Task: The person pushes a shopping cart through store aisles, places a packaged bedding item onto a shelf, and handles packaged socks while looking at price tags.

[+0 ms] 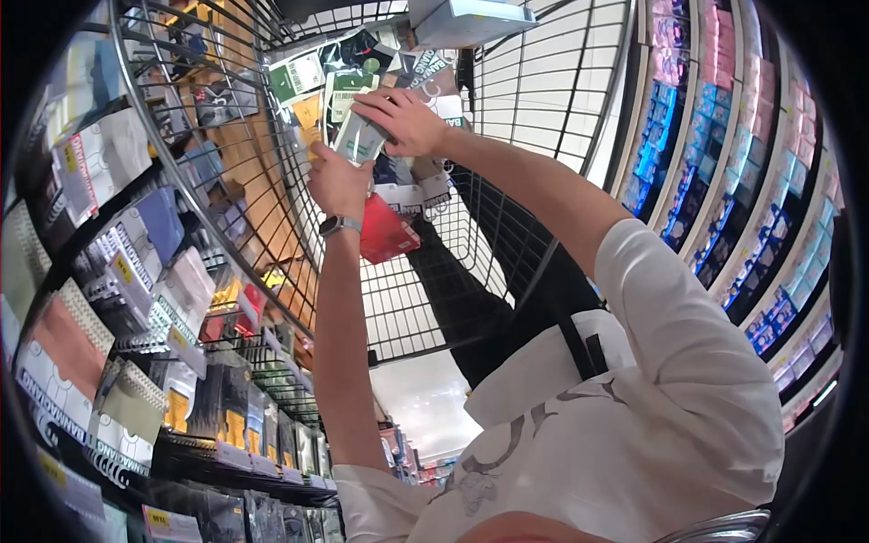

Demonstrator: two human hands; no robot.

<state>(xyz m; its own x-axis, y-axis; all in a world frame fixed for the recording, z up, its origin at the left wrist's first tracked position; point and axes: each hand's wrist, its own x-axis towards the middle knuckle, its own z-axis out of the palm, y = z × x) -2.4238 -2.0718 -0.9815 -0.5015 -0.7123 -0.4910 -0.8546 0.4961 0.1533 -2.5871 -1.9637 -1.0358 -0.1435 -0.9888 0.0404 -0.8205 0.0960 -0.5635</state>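
Note:
Over a wire shopping cart, my left hand [339,185], with a watch at the wrist, grips the lower end of a flat pale-green and white package [358,138]. My right hand [404,122] lies across the package's upper right side, its fingers bent over the edge. Beneath and behind the package, a pile of packaged goods [303,77] in green, white, black and yellow fills part of the cart. A red package [387,232] rests just below my left hand. Its upper edge is partly covered.
The wire cart [398,348] surrounds the pile. A pale box [475,20] sits at the cart's far end. Racks of hanging packages [127,244] line the left side; shelves of pink and blue packs [715,118] curve along the right.

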